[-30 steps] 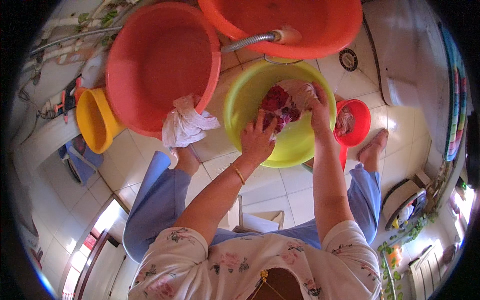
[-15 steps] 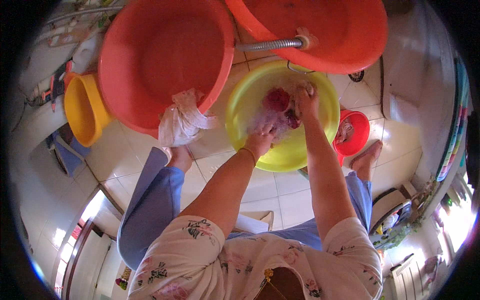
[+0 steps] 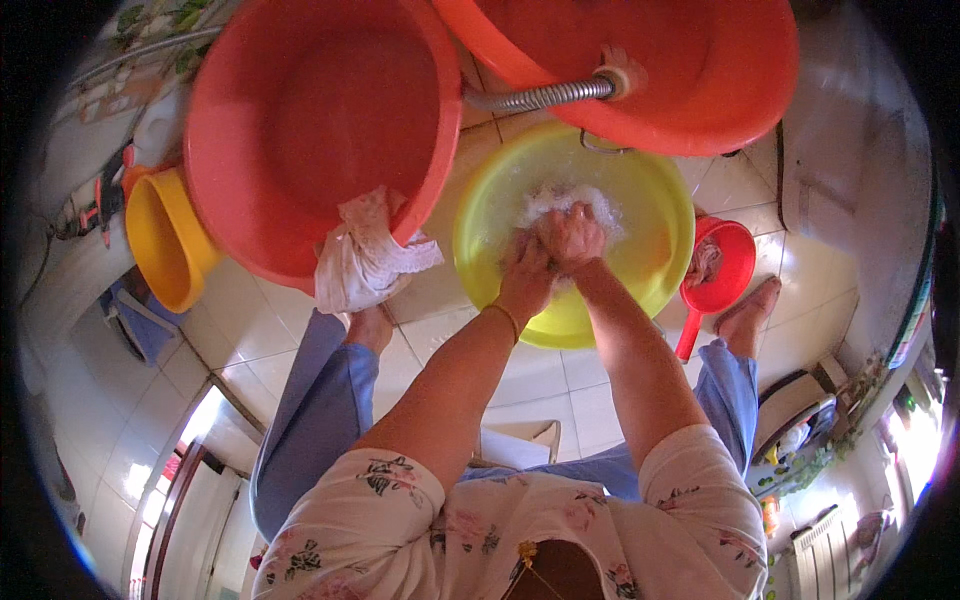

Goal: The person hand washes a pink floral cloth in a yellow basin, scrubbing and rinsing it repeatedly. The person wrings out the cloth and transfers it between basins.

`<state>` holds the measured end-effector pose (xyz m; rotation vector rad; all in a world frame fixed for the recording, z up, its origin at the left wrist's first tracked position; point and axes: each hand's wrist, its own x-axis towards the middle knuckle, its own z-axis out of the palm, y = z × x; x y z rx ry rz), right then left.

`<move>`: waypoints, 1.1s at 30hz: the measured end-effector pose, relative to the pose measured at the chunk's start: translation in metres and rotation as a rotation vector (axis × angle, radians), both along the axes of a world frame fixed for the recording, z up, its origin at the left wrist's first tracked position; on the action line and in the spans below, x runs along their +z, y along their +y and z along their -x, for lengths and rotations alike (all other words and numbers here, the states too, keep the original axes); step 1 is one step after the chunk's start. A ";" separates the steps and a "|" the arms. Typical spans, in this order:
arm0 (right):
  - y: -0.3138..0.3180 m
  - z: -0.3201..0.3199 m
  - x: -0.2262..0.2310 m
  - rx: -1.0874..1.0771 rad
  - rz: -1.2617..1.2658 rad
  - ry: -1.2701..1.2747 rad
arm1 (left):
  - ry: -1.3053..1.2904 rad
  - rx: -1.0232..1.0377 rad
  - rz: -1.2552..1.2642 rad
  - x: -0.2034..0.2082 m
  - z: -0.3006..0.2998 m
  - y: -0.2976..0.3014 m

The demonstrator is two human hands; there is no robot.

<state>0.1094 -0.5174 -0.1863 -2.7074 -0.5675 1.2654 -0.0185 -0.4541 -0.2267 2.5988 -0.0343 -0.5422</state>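
Note:
A yellow-green basin (image 3: 478,290) of water stands on the floor in front of me. Inside it my left hand (image 3: 527,272) and my right hand (image 3: 573,238) press together, both closed, the right one partly over the left. Beneath them the dark red cloth is hidden, though an earlier frame shows it between my hands. White foam (image 3: 590,200) and splashing water surround the fingers. A metal hose (image 3: 545,97) ends above the basin's far side, beside a wire hook (image 3: 603,146).
Left of the basin, a large red tub (image 3: 320,130) has a pale cloth (image 3: 360,265) hanging over its rim. Another red tub (image 3: 700,110) stands behind. A red dipper (image 3: 735,270) with cloth in it sits at right; a yellow container (image 3: 165,240) is far left. My feet flank the basin.
My hands have come together at the basin's middle, the right one moving left and nearer. The dark red cloth that showed between them is covered now, with more splashing foam behind them.

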 end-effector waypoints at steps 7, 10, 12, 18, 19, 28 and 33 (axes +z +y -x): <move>0.022 -0.071 0.007 -0.182 0.070 0.022 | 0.031 0.250 0.272 0.023 -0.008 0.000; -0.039 -0.058 -0.026 -1.511 -0.883 0.444 | 0.104 -0.045 0.177 0.036 -0.017 0.006; -0.052 -0.036 -0.013 -0.820 -0.917 -0.072 | 0.178 -0.024 0.097 0.019 -0.010 0.004; -0.024 0.054 0.036 0.067 -0.467 -0.524 | 0.228 -0.026 0.010 -0.025 0.005 -0.005; -0.028 0.063 0.020 0.188 -0.355 -0.568 | 0.335 -0.126 -0.015 -0.029 0.011 -0.009; 0.015 -0.012 -0.035 0.062 0.041 -0.060 | 0.176 -0.001 0.088 -0.001 -0.003 0.000; -0.016 -0.049 -0.126 -0.031 -0.089 -0.095 | -0.062 -0.009 0.047 0.006 -0.005 -0.003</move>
